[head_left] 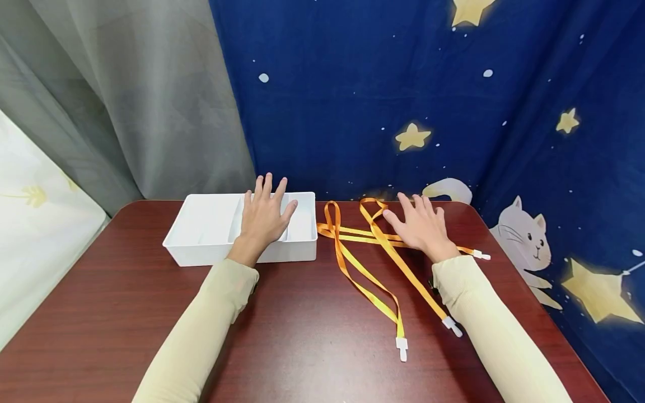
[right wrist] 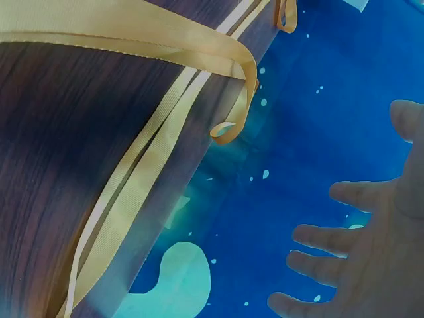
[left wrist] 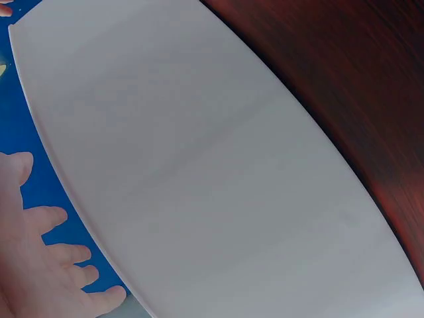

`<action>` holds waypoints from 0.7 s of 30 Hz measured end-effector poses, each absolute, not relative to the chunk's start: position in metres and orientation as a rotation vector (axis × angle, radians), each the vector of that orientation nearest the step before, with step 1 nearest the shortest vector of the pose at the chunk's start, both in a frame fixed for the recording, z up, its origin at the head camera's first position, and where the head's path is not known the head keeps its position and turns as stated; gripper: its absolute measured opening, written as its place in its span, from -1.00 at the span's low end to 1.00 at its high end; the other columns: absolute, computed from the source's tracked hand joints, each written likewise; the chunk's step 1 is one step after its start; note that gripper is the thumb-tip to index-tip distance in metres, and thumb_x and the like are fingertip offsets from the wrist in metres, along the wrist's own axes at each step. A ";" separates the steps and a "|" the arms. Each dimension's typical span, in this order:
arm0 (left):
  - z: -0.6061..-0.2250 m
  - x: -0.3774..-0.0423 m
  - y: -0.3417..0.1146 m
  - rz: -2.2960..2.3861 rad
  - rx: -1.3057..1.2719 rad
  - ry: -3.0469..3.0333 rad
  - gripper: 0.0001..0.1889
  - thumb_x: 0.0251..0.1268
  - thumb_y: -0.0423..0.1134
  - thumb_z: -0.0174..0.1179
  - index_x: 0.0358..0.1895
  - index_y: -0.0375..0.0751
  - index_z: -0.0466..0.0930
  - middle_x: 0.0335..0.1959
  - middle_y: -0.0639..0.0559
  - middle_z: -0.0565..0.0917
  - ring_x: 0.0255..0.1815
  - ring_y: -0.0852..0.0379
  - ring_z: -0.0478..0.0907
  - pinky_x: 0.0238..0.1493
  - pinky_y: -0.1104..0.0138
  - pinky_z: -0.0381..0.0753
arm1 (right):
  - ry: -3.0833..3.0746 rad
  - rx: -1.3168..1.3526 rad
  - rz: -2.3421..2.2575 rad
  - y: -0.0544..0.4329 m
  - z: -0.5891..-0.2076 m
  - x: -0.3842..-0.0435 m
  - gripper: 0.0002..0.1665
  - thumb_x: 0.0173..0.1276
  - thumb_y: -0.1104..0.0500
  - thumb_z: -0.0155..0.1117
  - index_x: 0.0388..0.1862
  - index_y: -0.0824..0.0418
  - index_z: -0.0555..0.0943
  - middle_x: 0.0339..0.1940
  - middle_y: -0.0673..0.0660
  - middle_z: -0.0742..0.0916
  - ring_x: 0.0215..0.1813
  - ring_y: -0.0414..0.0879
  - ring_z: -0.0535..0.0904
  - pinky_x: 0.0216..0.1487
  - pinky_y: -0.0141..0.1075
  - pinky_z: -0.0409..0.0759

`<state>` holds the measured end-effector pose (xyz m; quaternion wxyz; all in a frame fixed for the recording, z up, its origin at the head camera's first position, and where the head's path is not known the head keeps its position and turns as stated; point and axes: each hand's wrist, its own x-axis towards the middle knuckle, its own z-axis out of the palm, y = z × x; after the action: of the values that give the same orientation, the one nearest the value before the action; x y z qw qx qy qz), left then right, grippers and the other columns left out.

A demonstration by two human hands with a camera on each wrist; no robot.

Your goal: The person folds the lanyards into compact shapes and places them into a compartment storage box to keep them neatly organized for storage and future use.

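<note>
Three orange-yellow lanyards lie on the right half of the bench [head_left: 312, 313], and they look light, limp and hard to break: thin woven ribbon that should fold, slide and twist freely rather than hold a shape. The left lanyard [head_left: 378, 305] and the middle lanyard [head_left: 407, 270] run from narrow loops at the far edge down toward the near side; the crosswise lanyard [head_left: 355, 238] stretches left to right along the far side, meeting the other two. In the right wrist view the ribbon shows a fine ribbed weave with a slight sheen, so it may slip a little under a loose touch; a pinch on the flat band just above its white plastic clip [head_left: 402, 348] seems the surest hold, the clip itself being small, hard and smooth. Because the straps overlap, lifting one could drag another. Left of them sits a white box [head_left: 201, 254], open on top, thin-walled and probably stiff plastic, with an upright divider [head_left: 235, 218] inside; it looks light, best taken by its straight rims at both ends. Both hands are free of any load: the left hand [head_left: 264, 218] spreads its fingers above the box, and the right hand [head_left: 422, 225] stretches out over the crosswise lanyard, neither gripping anything. The bench is dark reddish wood grain with a soft gloss, likely letting ribbon glide easily.
</note>
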<state>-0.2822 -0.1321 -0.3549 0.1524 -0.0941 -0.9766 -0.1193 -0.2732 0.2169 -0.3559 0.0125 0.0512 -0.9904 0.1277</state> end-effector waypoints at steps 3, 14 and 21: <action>-0.355 -0.283 -0.128 -0.336 -0.279 -2.803 -0.29 0.52 0.19 -0.15 0.57 -0.11 0.10 0.58 -0.29 0.00 0.60 -0.25 -0.15 0.46 -0.23 -0.06 | -3.085 0.174 0.382 0.217 -0.357 -0.272 0.08 0.41 -0.55 -0.38 0.62 0.15 0.04 0.54 0.42 0.17 0.55 0.37 -0.06 0.39 0.41 -0.19; -0.354 -0.283 -0.109 -0.374 -0.345 -2.813 -0.31 0.52 0.18 -0.14 0.57 -0.09 0.13 0.58 -0.26 0.05 0.59 -0.21 -0.10 0.49 -0.18 -0.07 | -3.116 0.217 0.351 0.214 -0.362 -0.267 -0.04 0.49 -0.44 -0.27 0.52 0.27 0.24 0.41 0.42 0.41 0.37 0.38 0.32 0.33 0.33 0.20; -0.354 -0.281 -0.097 -0.388 -0.388 -2.829 -0.33 0.54 0.16 -0.12 0.56 -0.09 0.16 0.57 -0.25 0.09 0.59 -0.20 -0.07 0.51 -0.13 -0.06 | -3.130 0.223 0.378 0.215 -0.371 -0.266 -0.14 0.51 -0.36 -0.17 0.43 0.27 0.37 0.30 0.36 0.55 0.24 0.32 0.49 0.19 0.29 0.38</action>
<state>-0.2808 -0.0967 -0.3543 0.1298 -0.1334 -0.9734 -0.1336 -0.2663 0.2151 -0.3706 -0.0095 0.0705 -0.9903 0.1197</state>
